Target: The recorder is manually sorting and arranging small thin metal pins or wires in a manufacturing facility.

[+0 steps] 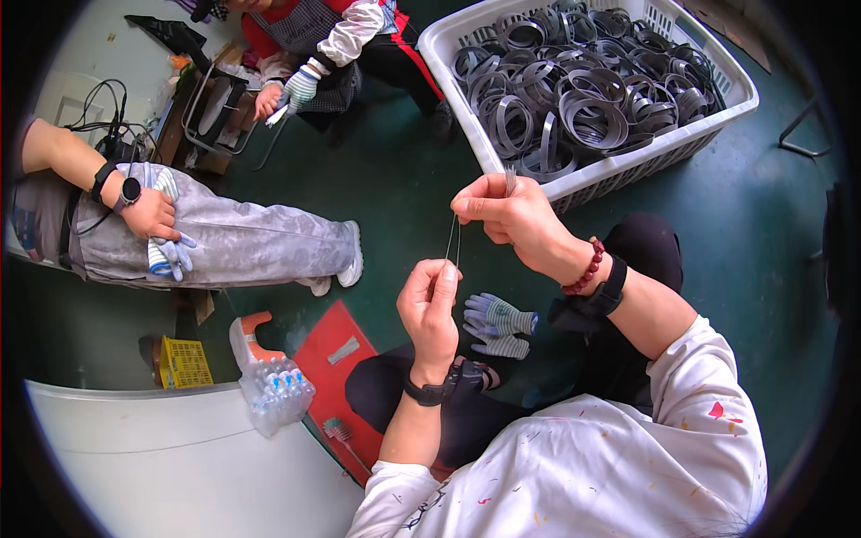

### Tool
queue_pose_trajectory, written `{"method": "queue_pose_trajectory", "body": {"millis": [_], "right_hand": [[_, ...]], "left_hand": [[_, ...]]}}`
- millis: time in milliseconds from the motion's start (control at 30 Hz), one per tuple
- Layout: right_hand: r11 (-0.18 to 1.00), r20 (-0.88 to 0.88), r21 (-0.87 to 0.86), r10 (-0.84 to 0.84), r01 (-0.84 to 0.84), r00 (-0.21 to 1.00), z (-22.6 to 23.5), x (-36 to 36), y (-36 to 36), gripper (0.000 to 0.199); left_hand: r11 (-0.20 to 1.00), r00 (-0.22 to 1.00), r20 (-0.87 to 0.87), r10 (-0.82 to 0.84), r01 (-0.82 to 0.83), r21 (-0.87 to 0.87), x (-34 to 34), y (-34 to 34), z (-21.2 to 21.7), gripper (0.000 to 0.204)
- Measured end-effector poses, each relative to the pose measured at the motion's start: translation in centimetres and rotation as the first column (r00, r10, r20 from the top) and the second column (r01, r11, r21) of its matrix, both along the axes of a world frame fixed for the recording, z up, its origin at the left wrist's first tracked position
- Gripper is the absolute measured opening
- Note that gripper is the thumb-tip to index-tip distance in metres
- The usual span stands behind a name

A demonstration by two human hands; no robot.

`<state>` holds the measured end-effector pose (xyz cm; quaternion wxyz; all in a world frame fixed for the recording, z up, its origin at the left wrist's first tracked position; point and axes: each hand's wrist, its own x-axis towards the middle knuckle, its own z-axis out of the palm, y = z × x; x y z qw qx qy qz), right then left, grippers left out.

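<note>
Thin metal wire (449, 238), seemingly doubled into two strands, stretches between my two hands. My left hand (429, 309) pinches its lower end between thumb and fingers. Above and to the right, my right hand (520, 220) pinches the upper end with thumb and forefinger. A small bundle of short thin wires (511, 181) also sticks up from between the right hand's fingers. Just beyond that hand stands a white plastic crate (587, 190), piled with coiled dark metal strips (592, 108). Striped work gloves (498, 325) lie on the floor beyond my lap.
A red board (318, 359) on the left carries a bundle of wires (343, 350). Beside it are a pack of clear bottles (278, 394), a white surface (179, 457) and a yellow basket (186, 361). One person (224, 224) sits at left, another (332, 54) at the back.
</note>
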<state>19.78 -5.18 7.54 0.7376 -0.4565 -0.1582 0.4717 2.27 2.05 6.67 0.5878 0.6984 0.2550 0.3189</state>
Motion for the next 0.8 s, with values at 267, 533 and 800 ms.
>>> {"method": "queue_pose_trajectory", "body": {"millis": [267,533,800], "right_hand": [[0.989,-0.028,0.027,0.149,-0.148,0.988,-0.3,2.3,0.9,0.024],[0.938,0.391,-0.014,0.324,-0.347,0.861,2.0,-2.7,2.2,0.018],[0.940,0.285,0.088,0.293,-0.329,0.913,2.9,-5.3,2.2,0.008]], "left_hand": [[0.763,0.941,0.332,-0.064,0.260,-0.591,0.7,2.6,-0.2,0.015],[0.238,0.854,0.515,-0.072,0.516,-0.823,-2.0,3.0,0.0,0.007],[0.256,0.741,0.662,-0.109,0.665,-0.702,-3.4,2.9,-2.3,0.023]]}}
